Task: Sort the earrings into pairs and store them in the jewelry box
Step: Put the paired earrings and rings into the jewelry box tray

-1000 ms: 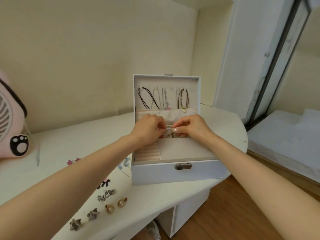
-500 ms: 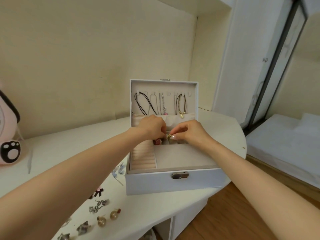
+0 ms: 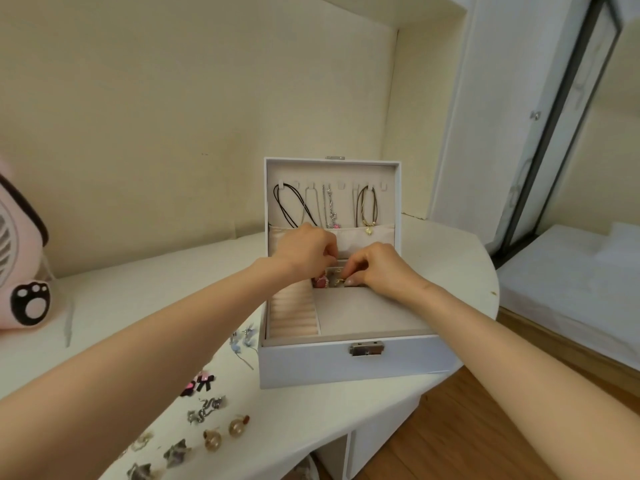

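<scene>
Seen from your head, both hands meet over the back compartments of the box (image 3: 346,365). Your right hand (image 3: 381,271) pinches a small gold earring (image 3: 341,280) just right of the pink earring (image 3: 320,281) lying inside. Your left hand (image 3: 308,252) curls beside it, its hold hidden. The right hand is nearer the drop. Loose earrings (image 3: 207,420) lie on the tabletop (image 3: 138,299) left of the box, and a bed (image 3: 571,289) lies well to its right.

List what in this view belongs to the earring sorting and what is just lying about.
Belongs: jewelry box; gold earring, pinched by the right hand; left hand beside it; pink earrings in a back compartment; pearl earrings, silver earrings and bow earrings loose on the table.
Lying about: necklaces hung in the lid; pink paw-print object, far left; mattress, right.
</scene>
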Motion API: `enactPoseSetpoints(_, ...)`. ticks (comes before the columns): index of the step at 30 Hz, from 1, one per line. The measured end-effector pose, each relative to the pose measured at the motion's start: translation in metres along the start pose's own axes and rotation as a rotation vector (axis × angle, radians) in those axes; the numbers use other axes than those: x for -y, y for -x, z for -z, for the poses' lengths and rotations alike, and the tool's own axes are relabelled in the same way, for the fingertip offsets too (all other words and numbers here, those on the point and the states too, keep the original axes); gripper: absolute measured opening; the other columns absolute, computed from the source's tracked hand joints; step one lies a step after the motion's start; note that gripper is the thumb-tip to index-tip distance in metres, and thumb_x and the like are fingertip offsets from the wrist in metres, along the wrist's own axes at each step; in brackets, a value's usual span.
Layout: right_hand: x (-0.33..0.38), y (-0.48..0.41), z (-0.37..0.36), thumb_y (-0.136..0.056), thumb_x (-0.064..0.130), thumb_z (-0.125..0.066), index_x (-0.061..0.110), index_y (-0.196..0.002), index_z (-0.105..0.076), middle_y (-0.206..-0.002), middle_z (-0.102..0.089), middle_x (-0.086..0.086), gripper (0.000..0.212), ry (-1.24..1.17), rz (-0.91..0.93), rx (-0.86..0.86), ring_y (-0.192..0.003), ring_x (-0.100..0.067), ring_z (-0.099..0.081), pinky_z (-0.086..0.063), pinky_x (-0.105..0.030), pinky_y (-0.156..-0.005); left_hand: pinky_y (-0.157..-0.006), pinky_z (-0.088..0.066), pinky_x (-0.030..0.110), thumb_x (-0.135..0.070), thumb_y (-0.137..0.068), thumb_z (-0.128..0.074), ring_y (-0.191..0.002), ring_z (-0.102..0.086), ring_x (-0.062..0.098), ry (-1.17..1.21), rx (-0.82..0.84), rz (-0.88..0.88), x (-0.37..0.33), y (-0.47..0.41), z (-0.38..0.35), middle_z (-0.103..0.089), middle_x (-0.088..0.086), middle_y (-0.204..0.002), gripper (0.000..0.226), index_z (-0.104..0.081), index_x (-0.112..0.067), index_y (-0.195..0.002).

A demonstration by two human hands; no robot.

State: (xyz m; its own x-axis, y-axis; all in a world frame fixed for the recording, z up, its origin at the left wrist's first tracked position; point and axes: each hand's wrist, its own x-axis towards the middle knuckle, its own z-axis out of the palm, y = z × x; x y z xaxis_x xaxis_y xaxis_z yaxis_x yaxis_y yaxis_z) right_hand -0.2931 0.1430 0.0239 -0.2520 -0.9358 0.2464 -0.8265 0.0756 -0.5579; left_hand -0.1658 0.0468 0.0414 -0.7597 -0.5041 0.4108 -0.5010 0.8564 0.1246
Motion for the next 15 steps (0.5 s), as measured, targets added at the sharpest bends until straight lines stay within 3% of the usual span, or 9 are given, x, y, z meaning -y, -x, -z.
enactPoseSetpoints(3,0.001,0.001,-0.002,-0.077,0.003,-0.072,0.01,-0.086,-0.075,-0.087,-0.069,-0.003,0.011,0.019,0.012,0.012,-0.084,-0.012,-0.061,-0.046,-0.02,-0.08,-0.075,-0.045,0.032,-0.02,-0.087,-0.057,-0.1,-0.056,0.022,0.002,-0.063,-0.041,-0.002,0.011,0.011,-0.067,0.002,-0.099,0.015,-0.068,-0.014,-0.096)
enactPoseSetpoints(7,0.014,0.004,0.003,-0.081,0.012,-0.069,0.017,-0.088,-0.075,-0.086,-0.068,0.003,0.011,0.087,0.063,-0.077,-0.087,-0.013,-0.06,-0.049,-0.032,-0.087,-0.07,-0.039,0.028,-0.021,-0.089,-0.056,-0.088,-0.05,0.017,0.012,-0.102,-0.097,0.005,0.039,0.034,-0.063,-0.003,-0.092,0.011,-0.066,-0.016,-0.094)
enactPoseSetpoints(9,0.035,0.01,0.003,-0.083,0.015,-0.067,0.016,-0.091,-0.075,-0.089,-0.071,0.002,0.011,0.08,0.145,-0.14,-0.085,-0.012,-0.062,-0.049,-0.031,-0.088,-0.068,-0.04,0.028,-0.024,-0.088,-0.058,-0.078,-0.048,0.012,0.036,-0.088,-0.095,0.013,0.061,0.048,-0.057,-0.008,-0.084,0.009,-0.064,-0.018,-0.093)
enactPoseSetpoints(12,0.079,0.026,-0.01,-0.085,0.022,-0.066,0.018,-0.094,-0.074,-0.086,-0.07,0.005,0.012,0.027,0.281,-0.077,-0.074,-0.006,-0.06,-0.051,-0.029,-0.081,-0.064,-0.043,0.027,-0.03,-0.087,-0.06,-0.07,-0.052,0.011,0.03,0.025,-0.011,0.031,0.1,0.071,-0.055,-0.012,-0.077,0.009,-0.058,-0.021,-0.089)
enactPoseSetpoints(15,0.117,0.037,-0.037,-0.085,0.03,-0.067,0.022,-0.094,-0.074,-0.088,-0.07,0.006,0.014,0.039,0.372,0.074,-0.076,-0.003,-0.056,-0.049,-0.027,-0.078,-0.056,-0.039,0.019,-0.035,-0.087,-0.061,-0.062,-0.05,0.002,-0.056,0.2,0.132,0.057,0.138,0.088,-0.054,-0.016,-0.071,0.014,-0.052,-0.025,-0.082)
